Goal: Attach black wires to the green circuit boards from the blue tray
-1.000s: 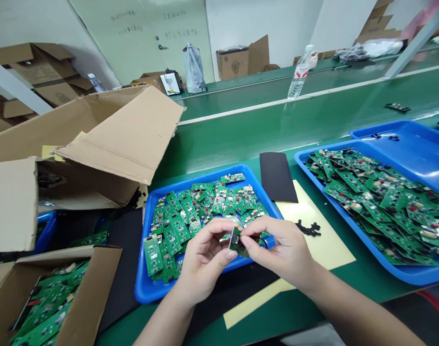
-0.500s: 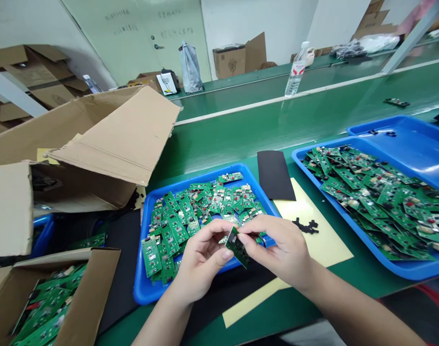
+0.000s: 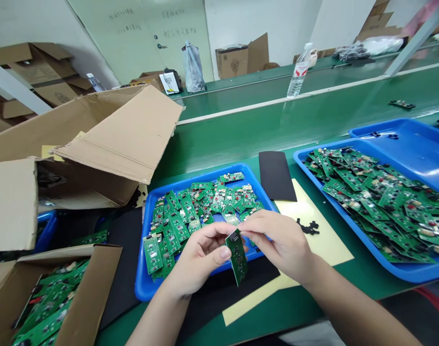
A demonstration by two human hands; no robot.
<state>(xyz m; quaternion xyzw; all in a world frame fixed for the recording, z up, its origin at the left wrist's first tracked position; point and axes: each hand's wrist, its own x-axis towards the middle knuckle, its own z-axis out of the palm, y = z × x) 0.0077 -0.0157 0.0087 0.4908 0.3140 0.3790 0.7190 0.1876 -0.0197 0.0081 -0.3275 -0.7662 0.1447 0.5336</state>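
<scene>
My left hand (image 3: 199, 259) and my right hand (image 3: 280, 245) meet above a blue plastic tray (image 3: 190, 179), pinching a green circuit board (image 3: 237, 257) between them. The board hangs nearly upright, with a small dark connector at its top end. Many similar green boards lie loosely in that tray, just beyond my fingers. My hands partly hide the tray's near side. To the right of my right hand lie a yellow sheet (image 3: 313, 211) and a small black rubber piece (image 3: 307, 227).
A black foam sheet (image 3: 277, 175) lies between the trays. A second blue tray (image 3: 323, 145) holds piled boards on the right. Open cardboard boxes (image 3: 107, 134) crowd the left, and one (image 3: 93, 288) holds more boards. A green conveyor (image 3: 277, 129) and water bottle (image 3: 296, 72) lie beyond.
The circuit board has turned from a short, tilted view to hanging nearly upright, showing its long face. My right hand has shifted slightly up and left.
</scene>
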